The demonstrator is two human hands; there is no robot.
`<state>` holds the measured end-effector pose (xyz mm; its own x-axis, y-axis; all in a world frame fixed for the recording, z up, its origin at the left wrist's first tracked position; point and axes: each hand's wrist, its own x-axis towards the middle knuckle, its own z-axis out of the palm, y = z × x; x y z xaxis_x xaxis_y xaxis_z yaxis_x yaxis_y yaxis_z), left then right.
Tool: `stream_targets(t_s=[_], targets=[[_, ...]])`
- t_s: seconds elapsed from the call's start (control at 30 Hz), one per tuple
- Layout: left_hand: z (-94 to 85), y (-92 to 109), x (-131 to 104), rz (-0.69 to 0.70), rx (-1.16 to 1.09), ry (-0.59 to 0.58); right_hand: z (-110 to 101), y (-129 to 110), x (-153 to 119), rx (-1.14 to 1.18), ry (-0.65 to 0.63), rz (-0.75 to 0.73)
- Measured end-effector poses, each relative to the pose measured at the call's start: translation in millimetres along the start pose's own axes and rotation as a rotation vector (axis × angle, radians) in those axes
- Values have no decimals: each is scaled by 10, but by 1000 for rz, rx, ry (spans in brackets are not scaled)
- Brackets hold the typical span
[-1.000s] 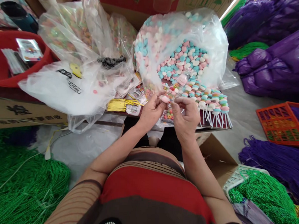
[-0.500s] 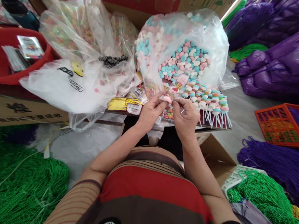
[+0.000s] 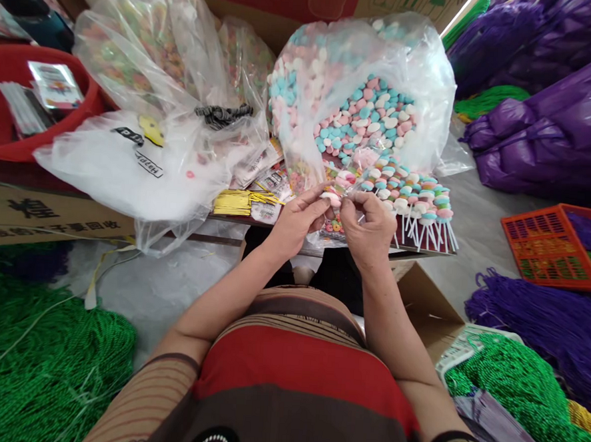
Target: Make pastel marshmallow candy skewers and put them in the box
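Observation:
My left hand (image 3: pixel 299 220) is closed, pinching a pink-and-white marshmallow (image 3: pixel 333 199) between thumb and fingertips. Close beside it on the right, my right hand (image 3: pixel 368 227) is pinched shut at the marshmallow's edge; what its fingertips hold is too small to make out. Just beyond my fingers are pink and colourful candies (image 3: pixel 345 176), partly under clear plastic. To the right of my right hand lie rows of marshmallow skewers (image 3: pixel 422 199), their white sticks pointing towards me. Colourful ring candies (image 3: pixel 333 226) show between my hands, under clear film.
Behind my hands stands a large clear bag of pink, blue and white marshmallows (image 3: pixel 375 116). Yellow twist ties (image 3: pixel 232 202) lie at left, near a white printed bag (image 3: pixel 128 171) and a red basin (image 3: pixel 10 143). Green cords (image 3: pixel 66 360) and an orange crate (image 3: pixel 549 243) are on the floor.
The marshmallow in my left hand has turned slightly, showing more of its white side. Both hands stay in nearly the same place.

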<state>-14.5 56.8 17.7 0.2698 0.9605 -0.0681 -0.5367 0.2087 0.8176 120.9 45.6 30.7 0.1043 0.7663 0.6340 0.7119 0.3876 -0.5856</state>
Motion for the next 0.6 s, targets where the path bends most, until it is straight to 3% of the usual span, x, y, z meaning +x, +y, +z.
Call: stream_targets(t_s=[0.23, 0.43, 0.6], targets=[[0, -114, 53, 44, 93, 109, 3, 60, -27, 47, -16, -78], [-49, -143, 72, 233, 444, 225, 31, 87, -58, -27, 32, -109], [-105, -147, 97, 261, 626, 242, 53, 21, -70, -97, 67, -170]])
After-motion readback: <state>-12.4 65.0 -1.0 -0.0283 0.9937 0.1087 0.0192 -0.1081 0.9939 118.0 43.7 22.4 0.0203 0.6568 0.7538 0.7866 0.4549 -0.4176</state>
